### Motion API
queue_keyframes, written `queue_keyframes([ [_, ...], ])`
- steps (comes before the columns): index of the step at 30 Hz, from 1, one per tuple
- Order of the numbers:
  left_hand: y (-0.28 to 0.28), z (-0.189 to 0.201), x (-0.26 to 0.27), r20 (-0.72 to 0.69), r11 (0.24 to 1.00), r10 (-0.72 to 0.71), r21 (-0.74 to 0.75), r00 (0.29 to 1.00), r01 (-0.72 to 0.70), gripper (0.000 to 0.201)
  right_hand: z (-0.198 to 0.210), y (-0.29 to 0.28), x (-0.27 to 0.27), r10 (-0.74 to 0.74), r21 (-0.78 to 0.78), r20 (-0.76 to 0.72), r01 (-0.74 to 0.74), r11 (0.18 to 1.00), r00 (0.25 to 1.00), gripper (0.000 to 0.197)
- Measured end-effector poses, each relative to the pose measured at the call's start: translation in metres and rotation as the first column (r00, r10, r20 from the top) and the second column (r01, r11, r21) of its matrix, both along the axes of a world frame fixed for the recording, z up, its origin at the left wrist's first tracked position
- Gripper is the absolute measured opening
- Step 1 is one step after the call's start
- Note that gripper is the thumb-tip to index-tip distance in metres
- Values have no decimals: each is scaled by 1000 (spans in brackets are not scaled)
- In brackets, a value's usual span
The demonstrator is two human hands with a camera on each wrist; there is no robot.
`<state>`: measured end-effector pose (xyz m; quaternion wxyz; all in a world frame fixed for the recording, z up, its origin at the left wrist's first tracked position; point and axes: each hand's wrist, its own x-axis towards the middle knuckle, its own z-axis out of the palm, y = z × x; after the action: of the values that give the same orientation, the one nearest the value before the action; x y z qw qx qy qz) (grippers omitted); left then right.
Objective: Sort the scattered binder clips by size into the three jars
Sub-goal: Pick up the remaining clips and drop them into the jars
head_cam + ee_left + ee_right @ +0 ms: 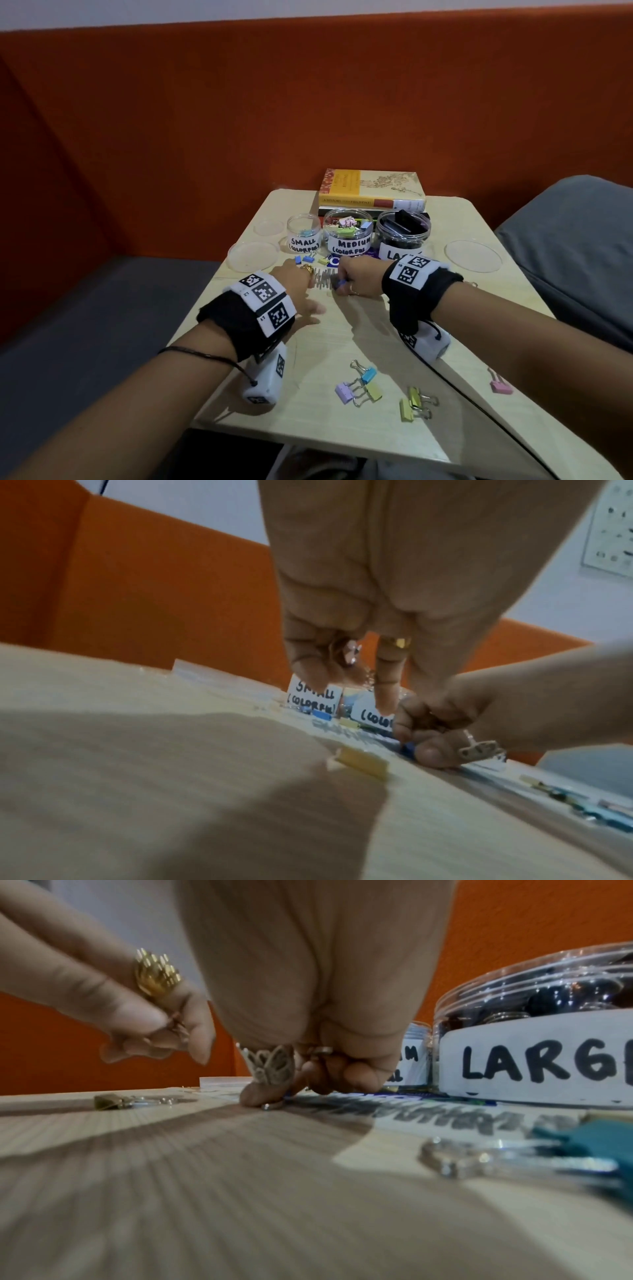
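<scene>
Jars stand in a row at the table's [342, 342] twelve o'clock edge, lids off: small jar [304, 234], medium jar [348, 236], large jar [403, 236]. The handwritten labels face you, presumably so each size can be checked before a drop.

Your right hand [356, 277] sits low on the table just in front of the medium jar, thumb and fingertips curled and pinching a small blue clip [339, 283] at the surface. Judged: a pickup under way, bound for the small jar at its eleven o'clock.

Your left hand [297, 277] hangs just beside it, fingers loosely bent. The left wrist view suggests something small against them, but I cannot tell whether it holds a clip.

Loose small clips [308, 258] lie directly before the jars. Pastel clips [359, 385] remain near the six o'clock edge, a pink clip [500, 386] at four o'clock. Sorting is unfinished.
</scene>
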<state>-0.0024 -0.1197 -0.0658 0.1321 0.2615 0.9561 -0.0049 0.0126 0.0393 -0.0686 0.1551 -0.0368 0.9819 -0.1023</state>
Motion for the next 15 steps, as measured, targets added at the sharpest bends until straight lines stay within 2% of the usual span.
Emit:
queue_keyframes([
  [2, -1, -2, -5, -26, 998, 6, -70, 1000, -8, 46, 0, 0, 0, -7, -3, 19, 7, 1000, 1000, 19],
  [6, 2, -2, -9, 2, 992, -19, -121, 1000, 19, 27, 1, 0, -1, -12, -32, 3, 12, 999, 1000, 30],
  [10, 4, -3, -11, -24, 984, -23, -178, 999, 19, 33, 6, 0, -1, 21, -43, -67, -24, 999, 998, 28],
  [15, -1, 2, -23, 70, 995, -42, -89, 997, 48, 35, 10, 1, 0, 31, -26, -164, -36, 999, 986, 23],
])
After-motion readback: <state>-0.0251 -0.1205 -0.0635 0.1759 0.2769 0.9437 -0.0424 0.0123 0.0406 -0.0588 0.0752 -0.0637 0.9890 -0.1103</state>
